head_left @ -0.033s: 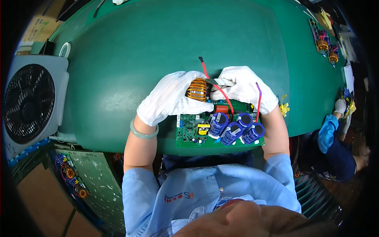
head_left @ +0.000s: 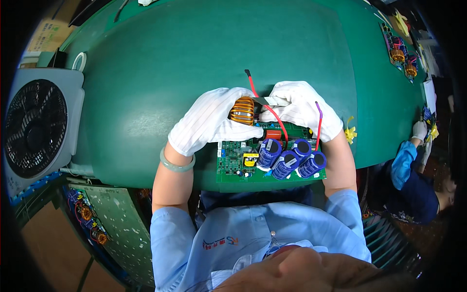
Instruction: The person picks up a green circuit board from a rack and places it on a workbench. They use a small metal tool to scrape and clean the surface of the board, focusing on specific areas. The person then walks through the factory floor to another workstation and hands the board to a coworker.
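A green circuit board point(head_left: 231, 171) lies near the table's front edge. My left hand point(head_left: 206, 117), in a white glove, curls round a copper-wound coil point(head_left: 242, 111) at the board's far side, thumb towards me and fingers beyond it. My right hand point(head_left: 304, 109), gloved too, pinches a flat grey strip point(head_left: 275, 100) that reaches left towards the coil; its fingertips are partly hidden. A red wire point(head_left: 272, 113) with a black end crosses over the strip. Several blue capacitors point(head_left: 285, 164) and a yellow transformer point(head_left: 250, 159) stand on the board's near half.
A grey box fan point(head_left: 39, 126) stands at the left. More boards with coils point(head_left: 398, 54) lie at the far right, and others point(head_left: 86, 214) sit low on the left. A yellow ribbon-like piece point(head_left: 350, 134) is beside my right wrist. A co-worker's gloved hand point(head_left: 419, 130) shows at the right.
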`<action>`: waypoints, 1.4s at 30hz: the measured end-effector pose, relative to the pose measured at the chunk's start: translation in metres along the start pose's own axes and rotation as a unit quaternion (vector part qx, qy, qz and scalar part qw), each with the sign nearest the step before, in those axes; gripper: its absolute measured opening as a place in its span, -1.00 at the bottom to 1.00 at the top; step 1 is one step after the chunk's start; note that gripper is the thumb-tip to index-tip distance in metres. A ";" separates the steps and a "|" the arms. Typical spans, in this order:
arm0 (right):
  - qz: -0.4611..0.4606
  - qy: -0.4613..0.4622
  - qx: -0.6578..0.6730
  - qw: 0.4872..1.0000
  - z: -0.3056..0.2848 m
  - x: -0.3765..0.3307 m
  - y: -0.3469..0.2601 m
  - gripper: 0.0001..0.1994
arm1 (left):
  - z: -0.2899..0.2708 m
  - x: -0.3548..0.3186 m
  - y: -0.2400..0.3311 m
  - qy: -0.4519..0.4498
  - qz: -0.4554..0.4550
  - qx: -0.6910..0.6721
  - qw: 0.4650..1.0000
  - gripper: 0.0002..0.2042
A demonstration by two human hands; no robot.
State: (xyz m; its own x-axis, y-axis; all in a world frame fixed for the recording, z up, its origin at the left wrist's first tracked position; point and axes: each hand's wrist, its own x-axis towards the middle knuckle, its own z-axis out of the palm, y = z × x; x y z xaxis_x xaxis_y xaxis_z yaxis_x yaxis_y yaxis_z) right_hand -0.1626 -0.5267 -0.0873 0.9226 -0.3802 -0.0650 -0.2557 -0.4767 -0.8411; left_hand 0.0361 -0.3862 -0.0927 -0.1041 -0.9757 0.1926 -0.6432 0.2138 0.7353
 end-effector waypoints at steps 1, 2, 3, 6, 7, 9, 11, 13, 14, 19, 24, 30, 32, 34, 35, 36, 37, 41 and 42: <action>-0.011 0.008 -0.013 1.000 0.000 0.001 0.005 -0.55 | -0.001 0.000 0.001 -0.013 -0.018 0.000 1.000 -0.30; -0.022 0.015 -0.027 0.999 0.001 0.001 0.007 -0.56 | -0.003 0.000 0.003 -0.026 -0.037 0.000 0.999 -0.29; -0.023 0.012 -0.027 0.999 0.000 0.001 0.006 -0.59 | -0.004 0.000 0.004 -0.039 -0.056 0.002 0.998 -0.28; -0.027 0.010 -0.024 0.999 -0.001 0.003 0.007 -0.68 | -0.005 -0.001 0.004 -0.045 -0.058 0.026 0.997 -0.30; -0.030 0.015 -0.020 0.999 0.002 0.005 0.018 -0.71 | -0.005 0.000 0.004 -0.044 -0.055 0.024 0.997 -0.30; -0.028 0.016 -0.014 0.999 0.003 0.006 0.025 -0.73 | -0.004 0.000 0.004 -0.043 -0.049 0.021 0.998 -0.31; -0.017 0.010 -0.010 1.000 0.003 0.007 0.025 -0.72 | -0.002 0.000 0.001 -0.037 -0.045 0.016 0.998 -0.32; -0.001 0.002 -0.006 1.000 0.001 0.006 0.025 -0.71 | 0.001 0.001 -0.001 -0.023 -0.029 0.018 0.999 -0.31; 0.007 -0.002 -0.004 1.000 0.000 0.004 0.025 -0.70 | 0.003 0.001 -0.003 -0.013 -0.015 0.021 1.000 -0.29; -0.012 0.026 0.092 0.995 -0.021 -0.014 0.022 -0.64 | -0.004 0.003 0.004 -0.049 -0.071 0.004 0.996 -0.40; -0.078 -0.035 -0.026 0.996 -0.035 -0.027 0.017 -0.62 | -0.002 0.005 0.003 -0.047 -0.077 -0.024 0.996 -0.40; -0.071 0.043 -0.158 0.984 -0.030 -0.034 0.005 -0.71 | -0.003 0.006 0.006 -0.055 -0.103 -0.029 0.993 -0.36; -0.039 0.013 -0.229 0.973 -0.026 -0.034 0.012 -0.73 | -0.003 0.005 0.008 -0.059 -0.119 -0.032 0.991 -0.36; -0.033 0.014 -0.238 0.971 -0.021 -0.031 0.020 -0.72 | -0.004 0.006 0.007 -0.060 -0.100 -0.025 0.993 -0.37; -0.038 0.017 -0.222 0.974 -0.021 -0.030 0.024 -0.72 | -0.003 0.007 0.006 -0.058 -0.098 -0.017 0.993 -0.38; -0.046 0.019 -0.206 0.977 -0.022 -0.028 0.027 -0.72 | -0.002 0.006 0.006 -0.058 -0.104 -0.022 0.993 -0.39; -0.062 0.041 -0.184 0.980 -0.024 -0.027 0.028 -0.75 | -0.001 0.006 0.005 -0.057 -0.111 -0.027 0.992 -0.39; 0.018 0.045 -0.041 0.998 -0.031 -0.026 0.037 -0.59 | -0.004 0.009 0.009 -0.071 -0.129 -0.045 0.988 -0.41; 0.054 0.057 -0.047 0.996 -0.041 -0.031 0.037 -0.57 | -0.003 0.010 0.009 -0.067 -0.119 -0.050 0.989 -0.42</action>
State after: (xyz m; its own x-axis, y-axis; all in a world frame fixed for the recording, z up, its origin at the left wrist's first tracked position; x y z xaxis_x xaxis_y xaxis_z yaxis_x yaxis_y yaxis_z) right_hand -0.2132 -0.5655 -0.0944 0.8512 -0.5178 -0.0858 -0.3814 -0.4980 -0.7788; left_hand 0.0319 -0.3936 -0.0824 -0.0619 -0.9951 -0.0769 -0.5838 -0.0264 0.8115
